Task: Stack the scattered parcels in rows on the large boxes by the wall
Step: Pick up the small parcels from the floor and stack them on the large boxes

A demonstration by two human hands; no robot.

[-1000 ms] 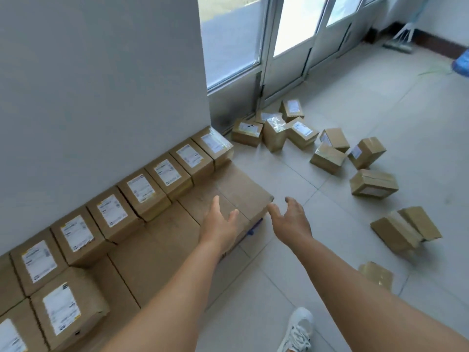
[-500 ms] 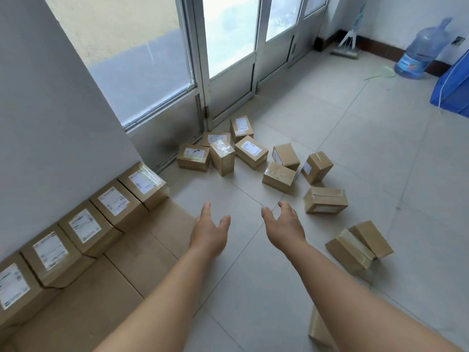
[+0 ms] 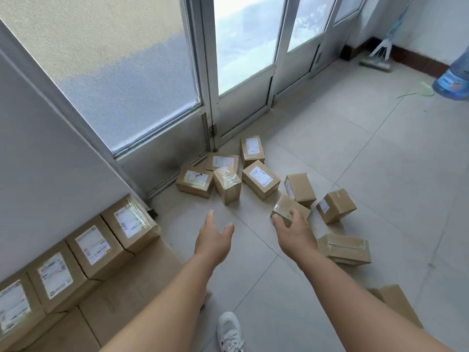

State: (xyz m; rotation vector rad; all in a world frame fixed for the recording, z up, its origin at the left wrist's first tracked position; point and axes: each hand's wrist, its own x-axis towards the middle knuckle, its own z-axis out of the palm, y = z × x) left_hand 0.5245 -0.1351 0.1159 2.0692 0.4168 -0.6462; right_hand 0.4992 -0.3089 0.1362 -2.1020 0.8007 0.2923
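Note:
Several small brown parcels lie scattered on the tiled floor near the glass doors, among them a taped parcel [image 3: 284, 208] and a labelled one [image 3: 261, 179]. My right hand [image 3: 295, 231] is stretched out with fingers spread, its fingertips at the near edge of the taped parcel, holding nothing. My left hand [image 3: 214, 238] is open in the air over bare floor, short of an upright parcel [image 3: 227, 184]. A row of labelled parcels [image 3: 130, 222] stands on the large flat boxes [image 3: 119, 298] along the wall at lower left.
Glass doors [image 3: 243, 59] and a window rise behind the parcels. A parcel [image 3: 344, 248] lies just right of my right wrist, another [image 3: 396, 303] near my right forearm. My white shoe [image 3: 229, 331] is at the bottom. A water bottle [image 3: 454, 77] and mop [image 3: 378, 54] stand far right.
My view has swung from the stacked row toward the scattered parcels. Both hands have moved forward, and my right hand has reached the edge of the taped parcel.

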